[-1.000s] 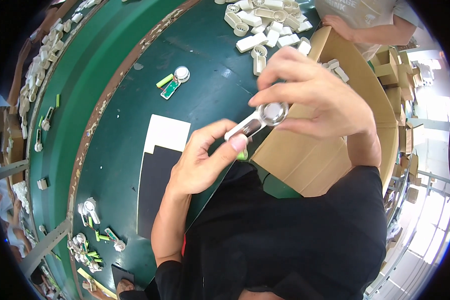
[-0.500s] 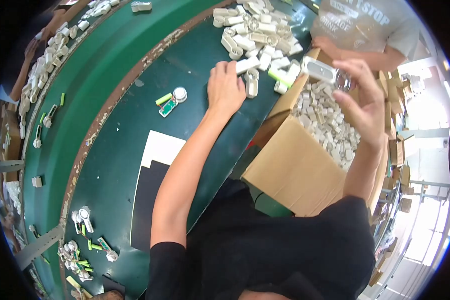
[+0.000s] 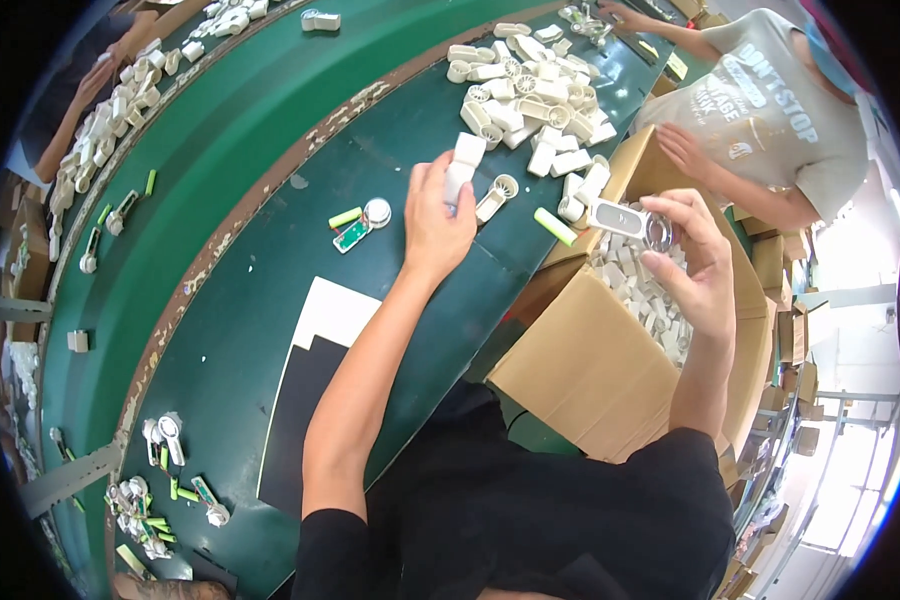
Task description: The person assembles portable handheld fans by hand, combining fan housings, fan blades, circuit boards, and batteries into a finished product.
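Observation:
My left hand (image 3: 438, 222) is closed around a white plastic casing piece (image 3: 463, 160), which stands up from its fingers over the green work surface. In my right hand (image 3: 700, 262), a white and grey oblong casing with a clear round end (image 3: 618, 218) is pinched at that round end, above the carton. Between the hands lie an open white casing half with a round ring end (image 3: 496, 197) and a bright green cylindrical battery (image 3: 555, 226). Left of my left hand rests a small green circuit board (image 3: 351, 236) with a white round part and another green battery.
A large pile of white casings (image 3: 535, 90) covers the far work surface. The open carton (image 3: 585, 360) at right holds many white pieces. Black and white sheets (image 3: 305, 420) lie near my left forearm. A co-worker (image 3: 760, 120) stands beyond the carton. Loose parts (image 3: 140, 515) cluster at lower left.
My left hand has lifted a white casing piece upright, away from the pile. My right hand has come lower and to the left, still holding its casing. The co-worker shows more fully.

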The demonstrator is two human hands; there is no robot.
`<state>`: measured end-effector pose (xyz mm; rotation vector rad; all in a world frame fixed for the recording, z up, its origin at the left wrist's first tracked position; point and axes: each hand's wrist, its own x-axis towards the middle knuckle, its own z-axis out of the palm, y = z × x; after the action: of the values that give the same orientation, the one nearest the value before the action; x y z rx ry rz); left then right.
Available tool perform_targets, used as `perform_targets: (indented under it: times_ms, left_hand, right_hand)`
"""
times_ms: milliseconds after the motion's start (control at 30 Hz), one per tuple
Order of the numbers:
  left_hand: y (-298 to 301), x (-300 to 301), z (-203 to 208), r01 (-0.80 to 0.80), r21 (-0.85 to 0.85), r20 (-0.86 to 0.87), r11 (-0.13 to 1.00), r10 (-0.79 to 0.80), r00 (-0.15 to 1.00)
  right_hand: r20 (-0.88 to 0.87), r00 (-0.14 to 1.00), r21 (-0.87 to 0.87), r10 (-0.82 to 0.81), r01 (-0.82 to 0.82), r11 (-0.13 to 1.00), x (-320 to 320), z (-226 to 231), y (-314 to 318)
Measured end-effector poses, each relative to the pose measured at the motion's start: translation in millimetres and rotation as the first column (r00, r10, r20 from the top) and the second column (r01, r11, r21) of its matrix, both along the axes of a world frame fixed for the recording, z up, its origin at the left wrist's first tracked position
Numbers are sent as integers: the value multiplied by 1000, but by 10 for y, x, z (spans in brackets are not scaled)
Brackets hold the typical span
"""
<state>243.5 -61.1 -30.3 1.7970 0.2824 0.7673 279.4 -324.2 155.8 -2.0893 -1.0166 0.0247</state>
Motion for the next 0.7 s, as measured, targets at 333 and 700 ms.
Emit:
perform_targets:
  times_ms: [333,700]
  left_hand:
    - [311,-1751,435,-210,-368,-21,906,218,976]
    - [377,-3019,301,-343,-181,-111,922,328,938]
  right_hand:
    - [-63,958,-18,279,-281,960,2,-84,820]
    - [-140,773,-142,619,-634,760,-444,-267,1636]
